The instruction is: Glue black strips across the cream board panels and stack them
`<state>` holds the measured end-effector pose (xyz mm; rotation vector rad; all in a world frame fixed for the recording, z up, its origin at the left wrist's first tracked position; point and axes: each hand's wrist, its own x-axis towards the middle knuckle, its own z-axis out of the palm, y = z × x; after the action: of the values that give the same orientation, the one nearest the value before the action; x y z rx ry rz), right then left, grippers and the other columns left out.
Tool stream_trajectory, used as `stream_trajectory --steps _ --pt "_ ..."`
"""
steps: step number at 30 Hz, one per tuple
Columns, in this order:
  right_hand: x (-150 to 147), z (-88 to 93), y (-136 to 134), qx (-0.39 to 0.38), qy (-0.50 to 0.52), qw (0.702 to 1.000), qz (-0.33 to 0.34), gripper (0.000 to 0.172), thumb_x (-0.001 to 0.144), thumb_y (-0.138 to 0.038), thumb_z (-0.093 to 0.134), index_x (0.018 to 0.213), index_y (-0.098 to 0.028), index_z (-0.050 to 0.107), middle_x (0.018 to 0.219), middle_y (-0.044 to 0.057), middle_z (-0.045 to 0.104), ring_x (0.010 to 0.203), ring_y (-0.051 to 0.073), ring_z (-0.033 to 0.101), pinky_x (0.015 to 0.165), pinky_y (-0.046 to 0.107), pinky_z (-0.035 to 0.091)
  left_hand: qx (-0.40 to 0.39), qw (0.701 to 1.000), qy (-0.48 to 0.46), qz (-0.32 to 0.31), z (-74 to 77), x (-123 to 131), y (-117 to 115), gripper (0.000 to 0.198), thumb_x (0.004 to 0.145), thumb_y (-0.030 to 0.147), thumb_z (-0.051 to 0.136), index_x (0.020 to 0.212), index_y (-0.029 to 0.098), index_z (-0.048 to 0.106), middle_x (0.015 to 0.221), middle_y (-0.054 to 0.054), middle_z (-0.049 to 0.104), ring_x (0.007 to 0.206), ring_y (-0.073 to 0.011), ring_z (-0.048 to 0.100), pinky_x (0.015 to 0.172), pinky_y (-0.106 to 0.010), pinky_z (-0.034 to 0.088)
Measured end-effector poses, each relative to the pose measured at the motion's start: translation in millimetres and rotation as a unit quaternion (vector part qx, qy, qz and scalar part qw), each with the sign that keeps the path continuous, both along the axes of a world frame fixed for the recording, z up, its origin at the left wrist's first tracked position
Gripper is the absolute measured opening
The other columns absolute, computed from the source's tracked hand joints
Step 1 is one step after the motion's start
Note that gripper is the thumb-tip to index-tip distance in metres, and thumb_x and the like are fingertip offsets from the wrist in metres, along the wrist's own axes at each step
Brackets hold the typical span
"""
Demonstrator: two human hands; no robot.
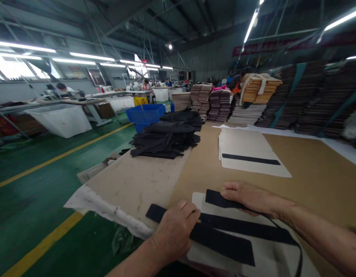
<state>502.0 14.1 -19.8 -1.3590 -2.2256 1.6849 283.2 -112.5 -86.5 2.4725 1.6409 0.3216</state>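
Observation:
A black fabric strip (224, 243) is pinched between the fingers of my left hand (178, 227), its short end poking out on the left. My right hand (247, 195) grips the left part of a second black strip (214, 198); the rest of that strip runs under my forearm and curls down at the right. Between the two lies a third black strip (247, 226), flat across a pale beige panel (267, 254). Beyond my hands, more beige panels (244, 142) lie stacked, the top one carrying one black strip (249, 159).
A heap of black strips (166, 138) sits at the table's far left, beside a blue bin (146, 113). Tall stacks of panels (299, 96) line the back right. The brown table (310, 161) ends at the left above a green floor (108, 177). People sit at distant workbenches.

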Motion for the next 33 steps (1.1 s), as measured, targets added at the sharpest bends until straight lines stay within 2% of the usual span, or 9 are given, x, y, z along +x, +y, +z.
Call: stream_trajectory --steps 4,10,16,21,25,29,33 --pt "-25 -16.2 10 0.097 -0.033 0.993 0.06 0.019 0.088 -0.029 0.049 0.074 -0.018 0.055 0.061 -0.004 0.046 0.054 0.008 0.038 0.049 0.021 0.028 0.002 0.999 -0.034 -0.007 -4.2 -3 0 0.05 0.07 0.01 0.055 0.119 0.019 0.054 0.113 -0.007 0.058 0.101 -0.0253 0.048 0.09 -0.04 0.047" --pt "-44 -33.2 20 0.166 -0.073 0.978 0.104 0.017 0.085 -0.025 0.051 0.072 -0.017 0.058 0.067 -0.001 0.053 0.063 0.011 0.044 0.057 0.024 0.032 0.001 0.998 -0.064 -0.011 -8.2 -6 0 0.055 0.067 0.011 0.057 0.122 0.018 0.052 0.116 -0.007 0.058 0.101 -0.0256 0.048 0.09 -0.041 0.047" --pt "-55 -35.6 21 0.214 -0.145 0.961 0.095 0.01 0.083 -0.023 0.056 0.076 -0.017 0.06 0.072 0.0 0.061 0.066 0.012 0.05 0.058 0.024 0.032 0.029 0.997 -0.068 -0.023 -10.1 -7 -1 0.044 0.077 0.012 0.053 0.121 0.015 0.053 0.114 -0.008 0.06 0.098 -0.0249 0.049 0.088 -0.041 0.048" --pt "-57 -41.5 21 0.244 -0.164 0.951 0.095 0.007 0.081 -0.023 0.059 0.078 -0.018 0.061 0.072 0.001 0.064 0.064 0.013 0.05 0.057 0.025 0.03 0.03 0.997 -0.062 -0.027 -8.8 -6 0 0.048 0.074 0.01 0.054 0.122 0.015 0.053 0.113 -0.008 0.059 0.096 -0.025 0.05 0.085 -0.041 0.049" --pt "-58 -47.6 20 0.267 -0.186 0.941 0.098 0.009 0.082 -0.026 0.058 0.08 -0.019 0.063 0.074 0.002 0.066 0.064 0.014 0.051 0.056 0.026 0.03 0.023 0.998 -0.052 -0.014 -8.6 -6 1 0.045 0.078 0.013 0.053 0.123 0.017 0.053 0.113 -0.007 0.058 0.099 -0.0253 0.049 0.085 -0.041 0.05" --pt "-59 -46.4 18 0.272 -0.195 0.937 0.099 0.009 0.081 -0.025 0.058 0.077 -0.019 0.063 0.072 0.003 0.066 0.064 0.014 0.051 0.055 0.025 0.029 0.004 1.0 -0.025 0.004 -9.3 -6 0 0.051 0.074 0.014 0.055 0.124 0.019 0.053 0.124 -0.01 0.053 0.105 -0.0279 0.049 0.088 -0.045 0.05" --pt "-59 -42.1 16 0.279 -0.2 0.934 0.103 0.01 0.081 -0.026 0.057 0.079 -0.018 0.063 0.072 0.003 0.066 0.061 0.014 0.051 0.053 0.025 0.027 0.005 1.0 -0.017 0.015 -10.8 -6 0 0.055 0.071 0.015 0.058 0.125 0.02 0.052 0.146 -0.013 0.037 0.121 -0.0316 0.043 0.098 -0.05 0.046"
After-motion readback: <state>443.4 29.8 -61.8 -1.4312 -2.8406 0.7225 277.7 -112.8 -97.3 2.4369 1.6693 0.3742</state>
